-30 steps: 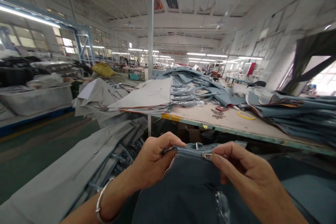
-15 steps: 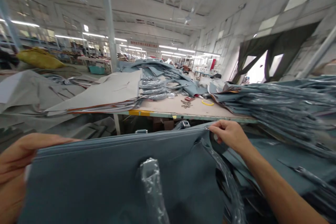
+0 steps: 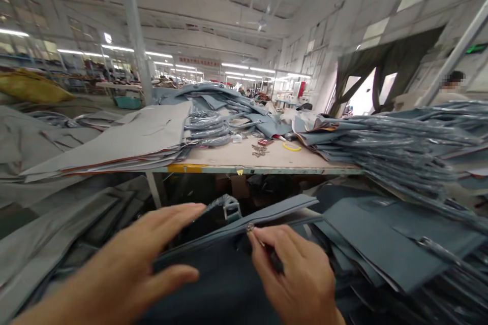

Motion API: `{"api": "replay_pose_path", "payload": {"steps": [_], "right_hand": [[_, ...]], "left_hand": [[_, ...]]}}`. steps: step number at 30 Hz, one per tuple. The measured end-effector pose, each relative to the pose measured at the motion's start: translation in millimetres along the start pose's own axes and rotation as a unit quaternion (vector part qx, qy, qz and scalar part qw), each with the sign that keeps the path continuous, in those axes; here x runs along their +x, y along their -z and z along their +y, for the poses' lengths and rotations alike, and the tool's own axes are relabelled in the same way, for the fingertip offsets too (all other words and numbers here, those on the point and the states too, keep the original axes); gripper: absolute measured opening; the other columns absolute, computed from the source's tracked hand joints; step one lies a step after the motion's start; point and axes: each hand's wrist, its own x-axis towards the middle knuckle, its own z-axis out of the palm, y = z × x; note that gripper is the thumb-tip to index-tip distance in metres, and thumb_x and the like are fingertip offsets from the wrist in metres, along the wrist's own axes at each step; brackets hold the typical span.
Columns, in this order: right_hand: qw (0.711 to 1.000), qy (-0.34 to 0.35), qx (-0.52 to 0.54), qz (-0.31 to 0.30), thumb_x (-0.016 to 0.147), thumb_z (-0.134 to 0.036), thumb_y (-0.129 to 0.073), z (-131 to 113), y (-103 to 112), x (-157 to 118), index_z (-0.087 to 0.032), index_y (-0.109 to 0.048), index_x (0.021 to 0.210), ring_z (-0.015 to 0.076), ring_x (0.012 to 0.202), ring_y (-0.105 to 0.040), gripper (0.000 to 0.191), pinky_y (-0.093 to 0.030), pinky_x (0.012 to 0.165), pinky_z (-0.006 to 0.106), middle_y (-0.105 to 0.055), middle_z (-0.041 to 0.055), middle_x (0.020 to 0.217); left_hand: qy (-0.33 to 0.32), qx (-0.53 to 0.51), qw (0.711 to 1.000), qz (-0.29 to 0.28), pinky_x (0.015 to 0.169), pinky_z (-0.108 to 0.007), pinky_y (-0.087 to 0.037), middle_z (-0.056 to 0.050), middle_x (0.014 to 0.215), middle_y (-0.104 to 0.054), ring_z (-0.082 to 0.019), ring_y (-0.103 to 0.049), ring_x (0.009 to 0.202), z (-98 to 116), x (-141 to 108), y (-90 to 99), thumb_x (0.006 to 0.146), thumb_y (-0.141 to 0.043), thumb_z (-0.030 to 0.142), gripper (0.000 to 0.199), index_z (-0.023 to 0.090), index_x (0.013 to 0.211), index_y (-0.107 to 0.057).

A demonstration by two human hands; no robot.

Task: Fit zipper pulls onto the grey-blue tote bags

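Observation:
A blue-grey bag [image 3: 213,269] is in front of me, its top edge running up to the right. My right hand [image 3: 295,266] pinches a small metal zipper pull [image 3: 249,228] at that edge between thumb and fingertips. My left hand [image 3: 141,259] is over the bag's left part, fingers stretched out and thumb apart, gripping nothing. Just beyond the edge, a plastic-wrapped strap with a metal buckle [image 3: 232,209] sticks up. The bag's lower part is dark and partly covered by my hands.
Ahead stands a worktable [image 3: 213,156] with small metal pieces [image 3: 260,150], a yellow ring [image 3: 292,147] and stacked grey panels [image 3: 145,134]. Plastic-wrapped straps [image 3: 404,147] hang at its right. More blue-grey pieces [image 3: 404,233] lie at my right. A person [image 3: 452,94] is at the far right.
My right hand has moved left along the bag's top edge with the zipper pull. My left hand has let go of the bag's left corner and come inward. The bag has dropped and tilted.

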Motion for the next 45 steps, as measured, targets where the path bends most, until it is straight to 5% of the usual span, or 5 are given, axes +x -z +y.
{"api": "replay_pose_path", "payload": {"steps": [6, 14, 23, 34, 45], "right_hand": [[0.998, 0.000, 0.059, -0.019, 0.091, -0.008, -0.057, 18, 0, 2, -0.015, -0.063, 0.096, 0.0140, 0.071, -0.063, 0.011, -0.050, 0.066, 0.024, -0.065, 0.0034, 0.080], [0.942, -0.304, 0.093, -0.106, 0.069, -0.034, -0.085, 117, 32, -12, -0.029, -0.033, 0.150, 0.0307, 0.131, -0.046, 0.097, -0.042, 0.109, 0.049, -0.042, 0.0088, 0.149], [0.915, -0.344, 0.208, -0.046, 0.075, -0.035, -0.080, 149, -7, 2, -0.019, -0.057, 0.125, 0.0239, 0.109, -0.062, 0.057, -0.049, 0.097, 0.037, -0.065, 0.0088, 0.119], [0.996, -0.075, -0.021, -0.044, 0.086, -0.029, -0.074, 125, -10, 8, -0.021, -0.056, 0.123, 0.0266, 0.117, -0.054, 0.042, -0.044, 0.103, 0.045, -0.059, 0.0104, 0.127], [0.965, 0.181, -0.058, -0.182, 0.099, -0.016, -0.048, 79, -28, 34, -0.018, -0.069, 0.093, 0.0177, 0.080, -0.053, 0.021, -0.034, 0.106, 0.041, -0.059, 0.0018, 0.076]], "left_hand": [[-0.189, 0.029, 0.980, 0.050, 0.074, -0.028, -0.062, -0.008, 0.098, -0.075, -0.018, -0.073, 0.082, 51, 64, -71.0, 0.102, -0.031, 0.021, 0.035, 0.012, 0.115, -0.063], [-0.067, -0.108, 0.991, -0.045, 0.088, -0.014, -0.055, 0.000, 0.110, -0.074, -0.013, -0.072, 0.098, 26, 85, -84.2, 0.098, -0.048, 0.027, 0.027, 0.024, 0.117, -0.067], [0.078, -0.201, 0.967, -0.138, 0.089, -0.013, -0.054, 0.003, 0.116, -0.072, -0.013, -0.069, 0.106, 19, 92, -95.3, 0.097, -0.048, 0.034, 0.033, 0.028, 0.125, -0.064], [0.130, -0.247, 0.950, -0.138, 0.067, -0.016, -0.050, 0.005, 0.094, -0.075, -0.012, -0.072, 0.087, 15, 87, -99.6, 0.096, -0.046, 0.024, 0.019, 0.026, 0.109, -0.058], [0.073, -0.229, 0.963, -0.124, 0.074, -0.024, -0.053, 0.006, 0.094, -0.075, -0.016, -0.072, 0.089, 27, 79, -100.2, 0.093, -0.042, 0.013, 0.047, 0.025, 0.138, -0.034]]}}
